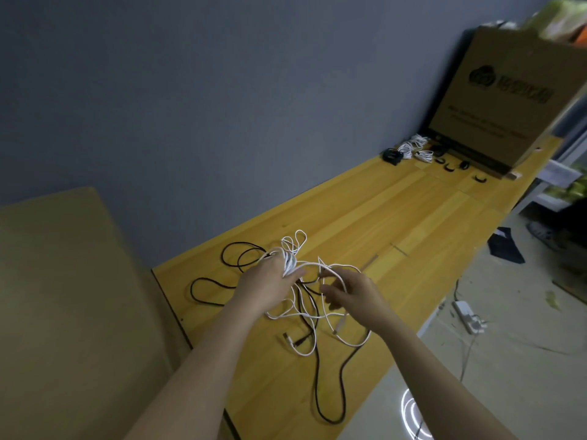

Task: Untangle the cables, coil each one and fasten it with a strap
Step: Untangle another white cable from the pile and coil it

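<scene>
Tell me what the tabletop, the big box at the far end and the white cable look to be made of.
Tabletop: wood, probably jointed planks with a smooth yellowish finish; plank seams and grain show.
Box: corrugated cardboard, matte brown with dark print.
White cable: likely plastic-sheathed, smooth; it bends in loose loops.

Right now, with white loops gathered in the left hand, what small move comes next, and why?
Probably draw the white strand at the right hand clear of the black cable. The left hand grips a bundle of white cable, but slack white loops cross the black one on the table, so coiling on would likely snag.
</scene>
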The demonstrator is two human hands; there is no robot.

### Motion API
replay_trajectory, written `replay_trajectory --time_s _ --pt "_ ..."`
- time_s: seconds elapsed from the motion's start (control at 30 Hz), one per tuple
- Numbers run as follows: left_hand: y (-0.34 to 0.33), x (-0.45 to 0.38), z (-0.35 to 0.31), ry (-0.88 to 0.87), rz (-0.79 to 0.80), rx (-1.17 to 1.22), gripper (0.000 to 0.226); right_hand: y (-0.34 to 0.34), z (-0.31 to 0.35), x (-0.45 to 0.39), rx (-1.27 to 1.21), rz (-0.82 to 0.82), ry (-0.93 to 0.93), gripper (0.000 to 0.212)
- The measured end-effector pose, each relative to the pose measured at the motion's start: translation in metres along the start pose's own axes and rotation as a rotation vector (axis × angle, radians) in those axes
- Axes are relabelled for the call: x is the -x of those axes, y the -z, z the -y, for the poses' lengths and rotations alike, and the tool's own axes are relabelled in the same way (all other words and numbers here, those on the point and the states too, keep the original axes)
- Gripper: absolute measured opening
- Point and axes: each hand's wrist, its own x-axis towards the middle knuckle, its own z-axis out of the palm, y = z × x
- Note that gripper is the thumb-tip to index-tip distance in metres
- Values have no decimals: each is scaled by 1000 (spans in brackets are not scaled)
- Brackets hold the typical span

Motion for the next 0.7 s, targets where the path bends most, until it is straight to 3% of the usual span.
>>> replay_trajectory --time_s 0.07,0.13,0.23,0.33,0.47,0.53,0.6,0.7 --pt "2 -1 0 17 -70 -41 43 -4 7 10 -204 -1 14 35" --pt "3 -1 2 35 -69 -45 45 -4 21 19 -399 -44 64 30" --pt "1 -1 2 43 53 11 46 -2 54 17 -754 -57 81 21" --pt "-1 -1 -2 46 154 147 48 3 82 2 -977 21 93 27" --pt "0 0 -4 -33 172 306 48 4 95 -24 -1236 160 -5 48" --pt "1 2 -3 -51 187 284 46 3 89 -38 -1090 58 -73 45" --pt "3 3 -3 -52 193 263 46 1 81 -46 -660 -87 -109 43" --pt "7 6 -5 -83 185 301 56 -4 68 -46 -236 -59 -40 54"
